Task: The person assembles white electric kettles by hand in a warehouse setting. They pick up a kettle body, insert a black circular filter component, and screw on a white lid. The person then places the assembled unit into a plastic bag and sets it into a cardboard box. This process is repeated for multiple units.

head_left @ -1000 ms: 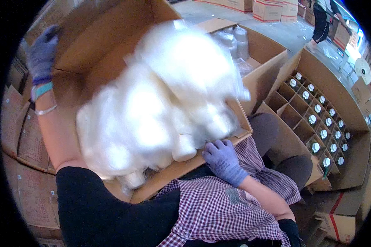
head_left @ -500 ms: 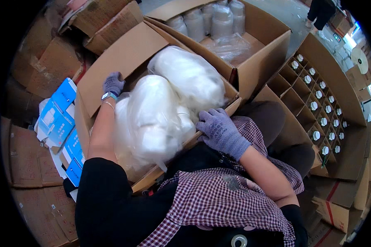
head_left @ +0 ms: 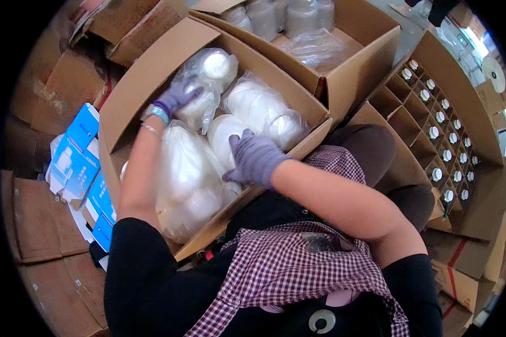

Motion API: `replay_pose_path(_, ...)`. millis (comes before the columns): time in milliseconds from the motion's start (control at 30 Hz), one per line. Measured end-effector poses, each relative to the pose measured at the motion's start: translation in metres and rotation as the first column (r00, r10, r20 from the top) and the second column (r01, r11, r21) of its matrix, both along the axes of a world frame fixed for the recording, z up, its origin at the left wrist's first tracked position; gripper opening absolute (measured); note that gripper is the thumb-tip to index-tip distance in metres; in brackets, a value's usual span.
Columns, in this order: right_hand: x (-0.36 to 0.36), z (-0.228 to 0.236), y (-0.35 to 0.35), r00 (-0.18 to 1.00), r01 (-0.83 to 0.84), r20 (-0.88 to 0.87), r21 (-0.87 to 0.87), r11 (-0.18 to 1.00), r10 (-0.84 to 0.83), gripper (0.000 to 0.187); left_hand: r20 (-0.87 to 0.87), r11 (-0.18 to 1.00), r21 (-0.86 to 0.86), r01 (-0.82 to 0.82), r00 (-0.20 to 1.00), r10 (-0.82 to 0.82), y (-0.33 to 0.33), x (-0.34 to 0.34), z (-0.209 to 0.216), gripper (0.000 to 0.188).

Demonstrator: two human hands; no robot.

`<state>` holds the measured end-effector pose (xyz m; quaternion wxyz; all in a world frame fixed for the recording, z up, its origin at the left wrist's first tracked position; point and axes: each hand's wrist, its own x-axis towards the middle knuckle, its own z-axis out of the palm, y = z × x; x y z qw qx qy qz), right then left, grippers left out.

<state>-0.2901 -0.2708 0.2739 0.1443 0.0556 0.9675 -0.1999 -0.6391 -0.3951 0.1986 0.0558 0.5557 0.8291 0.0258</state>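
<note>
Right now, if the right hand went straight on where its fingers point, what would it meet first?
Most likely the round white item just left of the right hand; they may be touching, as depth is unclear here.

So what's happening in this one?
A person wearing gloves is handling bagged white items in an open cardboard box. The left hand is on a clear plastic bag toward the back left, while the right hand is against a rounded white item near the front edge; whether either grips is unclear. Behind is another box holding wrapped stacks; to the right, a divided carton holds white-capped bottles.
</note>
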Motion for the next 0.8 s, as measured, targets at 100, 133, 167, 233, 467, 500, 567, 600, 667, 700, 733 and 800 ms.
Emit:
replay_pose_path(100, -0.011, -0.016, -0.011, 0.996, 0.076, 0.037, 0.098, 0.992, -0.08, 0.076, 0.343, 0.987, -0.136, -0.086, 0.931, 0.129, 0.044, 0.005, -0.028, 0.059)
replay_pose_path(133, -0.011, -0.016, -0.009, 0.994, 0.081, 0.062, 0.148, 0.986, -0.091, 0.074, 0.274, 0.961, -0.243, -0.133, 0.941, 0.199, 0.063, 0.017, -0.012, 0.064)
replay_pose_path(167, -0.01, -0.019, -0.006, 0.994, 0.101, 0.034, 0.116, 0.988, -0.106, 0.074, 0.215, 0.957, -0.244, -0.159, 0.953, 0.214, 0.073, 0.024, -0.001, 0.067)
replay_pose_path(233, -0.008, -0.024, 0.01, 0.989, 0.144, -0.023, 0.056, 0.988, -0.143, 0.073, 0.095, 0.95, -0.233, -0.206, 0.968, 0.233, 0.095, 0.031, 0.018, 0.073)
replay_pose_path(467, 0.044, 0.052, 0.091, 0.816, 0.272, -0.448, -0.259, 0.927, -0.365, 0.064, 0.543, 0.925, -0.036, -0.378, 0.77, 0.336, 0.068, 0.061, 0.055, 0.074)
replay_pose_path(500, 0.057, 0.065, 0.102, 0.744, 0.29, -0.513, -0.328, 0.899, -0.428, 0.063, 0.555, 0.922, 0.008, -0.386, 0.769, 0.317, 0.061, 0.066, 0.064, 0.073)
replay_pose_path(567, 0.09, 0.093, 0.128, 0.64, 0.272, -0.539, -0.507, 0.818, -0.547, 0.062, 0.473, 0.913, 0.211, -0.349, 0.854, 0.217, 0.048, 0.085, 0.077, 0.058)
replay_pose_path(600, 0.109, 0.094, 0.143, 0.56, 0.245, -0.518, -0.642, 0.727, -0.646, 0.062, 0.398, 0.894, 0.28, -0.35, 0.89, 0.224, 0.044, 0.09, 0.078, 0.054)
replay_pose_path(667, 0.153, 0.101, 0.167, 0.419, 0.23, -0.441, -0.794, 0.562, -0.794, 0.06, 0.269, 0.846, 0.524, -0.101, 0.962, -0.051, 0.045, 0.141, 0.088, 0.051)
replay_pose_path(700, 0.172, 0.107, 0.173, 0.377, 0.235, -0.399, -0.831, 0.504, -0.835, 0.057, 0.71, 0.802, 0.49, -0.341, 0.69, -0.14, 0.048, 0.192, 0.111, 0.052)
replay_pose_path(733, 0.183, 0.107, 0.174, 0.385, 0.167, -0.308, -0.904, 0.394, -0.87, 0.053, 0.917, 0.784, 0.391, -0.482, 0.275, -0.288, 0.041, 0.223, 0.124, 0.056)
replay_pose_path(800, 0.186, 0.073, 0.184, 0.325, 0.123, -0.395, -0.883, 0.452, -0.859, 0.05, 0.902, 0.771, 0.43, -0.47, 0.181, -0.393, 0.054, 0.256, 0.131, 0.074)
